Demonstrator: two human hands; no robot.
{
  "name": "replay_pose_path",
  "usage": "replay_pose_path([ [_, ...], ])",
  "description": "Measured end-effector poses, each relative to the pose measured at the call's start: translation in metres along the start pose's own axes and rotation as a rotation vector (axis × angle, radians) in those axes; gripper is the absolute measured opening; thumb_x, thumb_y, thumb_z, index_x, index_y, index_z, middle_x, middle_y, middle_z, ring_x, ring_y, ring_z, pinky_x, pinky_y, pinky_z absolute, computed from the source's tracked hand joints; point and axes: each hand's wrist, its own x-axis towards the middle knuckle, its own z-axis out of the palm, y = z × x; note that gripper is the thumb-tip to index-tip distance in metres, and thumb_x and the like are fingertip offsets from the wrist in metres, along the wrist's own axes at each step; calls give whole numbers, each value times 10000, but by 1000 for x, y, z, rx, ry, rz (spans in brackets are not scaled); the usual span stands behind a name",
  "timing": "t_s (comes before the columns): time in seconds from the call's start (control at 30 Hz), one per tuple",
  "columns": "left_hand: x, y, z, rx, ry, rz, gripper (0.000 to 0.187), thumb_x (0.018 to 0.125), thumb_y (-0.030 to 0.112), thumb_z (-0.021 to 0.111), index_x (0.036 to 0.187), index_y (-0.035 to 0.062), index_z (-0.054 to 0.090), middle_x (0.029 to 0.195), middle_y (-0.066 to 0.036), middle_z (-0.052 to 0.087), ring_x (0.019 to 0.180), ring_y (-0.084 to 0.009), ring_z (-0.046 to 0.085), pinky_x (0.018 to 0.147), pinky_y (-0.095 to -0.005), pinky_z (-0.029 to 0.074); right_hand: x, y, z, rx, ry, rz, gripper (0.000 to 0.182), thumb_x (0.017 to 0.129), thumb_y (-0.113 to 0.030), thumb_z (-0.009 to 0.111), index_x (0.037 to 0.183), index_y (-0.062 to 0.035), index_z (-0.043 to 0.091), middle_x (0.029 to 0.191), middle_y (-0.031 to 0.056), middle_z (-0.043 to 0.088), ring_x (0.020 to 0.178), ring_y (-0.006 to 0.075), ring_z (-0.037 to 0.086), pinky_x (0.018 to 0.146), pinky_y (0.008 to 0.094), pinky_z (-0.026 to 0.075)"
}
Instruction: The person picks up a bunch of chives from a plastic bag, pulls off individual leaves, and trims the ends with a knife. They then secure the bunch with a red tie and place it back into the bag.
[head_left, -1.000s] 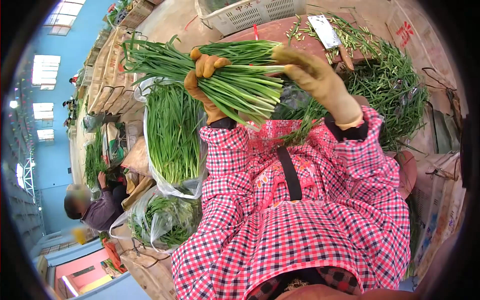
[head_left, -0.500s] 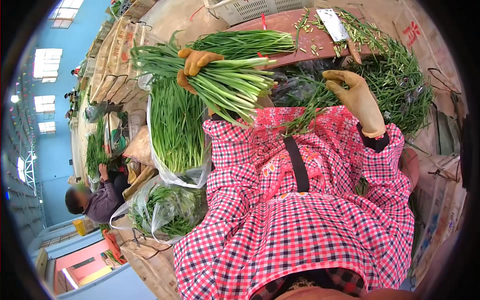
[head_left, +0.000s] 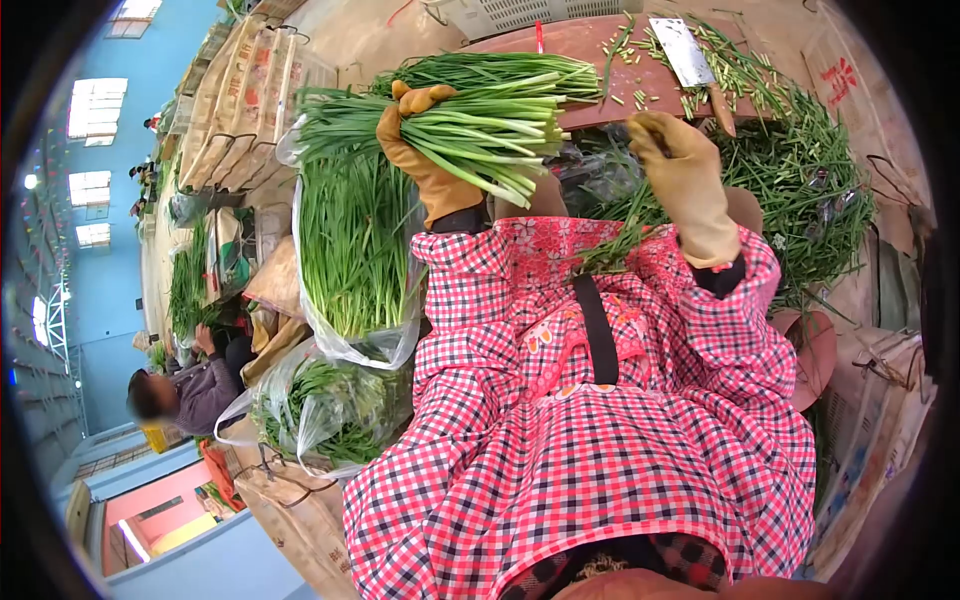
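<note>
1. A bunch of green stalks [head_left: 470, 125] is held up by the left hand [head_left: 425, 150], which wears a tan glove. The hand is clamped around the bunch near its middle.
2. The bunch's long axis runs roughly from 9 o'clock to 3 o'clock in the head view. The pale cut ends point toward 3 to 4 o'clock; the darker leaf tips fan out toward 9 o'clock.
3. The right hand [head_left: 685, 175], also gloved, lies at about 3 o'clock from the bunch, apart from it and just off the cut ends. Its fingers are curled together; a few loose stalks [head_left: 615, 240] hang below it toward 7 o'clock. Whether they are pinched or only brushed cannot be told.
4. The left hand is the nearer one, being on the bunch itself; the cut ends face the right hand.
5. Look of the bunch: long, thin, smooth stalks, bright green, paling to whitish at the trimmed ends, packed fairly evenly.
6. Behind the bunch, at 12 o'clock, a second bunch [head_left: 500, 75] lies on a reddish table [head_left: 590, 50], with a cleaver [head_left: 690, 52] and cut bits nearby.
7. At 3 o'clock a loose heap of stalks [head_left: 800, 170] is spread. At 8 o'clock a plastic bag of greens [head_left: 350, 260] stands.
8. Another person [head_left: 185, 395] is seen at far 8 o'clock.
</note>
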Motion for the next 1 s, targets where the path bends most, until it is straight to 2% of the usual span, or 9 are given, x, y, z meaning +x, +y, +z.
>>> replay_pose_path([
  [0.1,-3,-5,14,170,11,40,192,913,132,579,1041,-11,582,774,-18,612,757,-184,627,890,-439,523,6,9,-30,-850,45,-456,182,870,-152,663,1045,-107,686,1014,103,707,998,302,656,874,422,511],
  [0.33,-11,-24,32,461,104,49,239,906,88,587,1129,6,557,882,-94,654,846,-234,652,960,-471,526,-11,-93,13,-312,-25,-541,570,791,-213,738,1299,-45,542,1346,161,549,1293,367,478,1096,471,394],
  [0.37,-17,-27,39,483,125,36,263,899,66,582,1155,14,548,908,-106,661,894,-244,662,991,-479,517,-13,-92,26,-340,-82,-541,860,713,-298,800,1425,-16,408,1416,171,485,1347,374,415,1137,461,344],
  [0.5,-40,-23,32,378,185,-37,306,885,62,603,1184,30,548,945,-111,670,929,-247,666,1009,-492,500,-3,-46,61,-695,-243,-402,1116,642,-423,812,1500,32,261,1433,183,466,1380,368,375,1195,463,217],
  [0.73,-27,-39,17,262,227,-226,299,892,90,598,1180,22,560,917,-106,653,894,-251,653,995,-491,498,30,16,73,-619,-248,-506,1046,650,-307,808,1480,55,286,1396,184,495,1333,357,429,1126,446,323],
  [0.77,-15,-46,11,294,244,-187,273,899,98,589,1158,13,566,901,-105,637,888,-253,638,991,-483,498,40,18,70,-501,-221,-525,903,708,-271,781,1468,-27,358,1289,179,591,1197,349,565,1003,424,455],
  [0.87,24,-66,0,380,188,-200,253,900,88,584,1139,8,568,910,-101,621,927,-262,623,981,-476,501,84,1,61,-492,-583,-20,714,769,-235,741,1412,-140,446,1111,166,680,1007,341,666,846,419,537],
  [0.9,40,-71,-3,272,203,-269,244,902,87,581,1133,6,568,916,-97,615,946,-268,618,973,-474,502,95,21,64,-462,-479,-133,566,811,-233,702,1339,-201,501,975,160,706,889,343,692,760,431,554],
  [1.0,86,-87,-13,288,245,-298,246,915,107,575,1139,7,573,968,-101,636,976,-271,622,963,-476,507,147,20,64,-572,-569,-70,557,766,-208,718,1283,-139,523,1059,170,688,975,362,663,830,447,530],
])
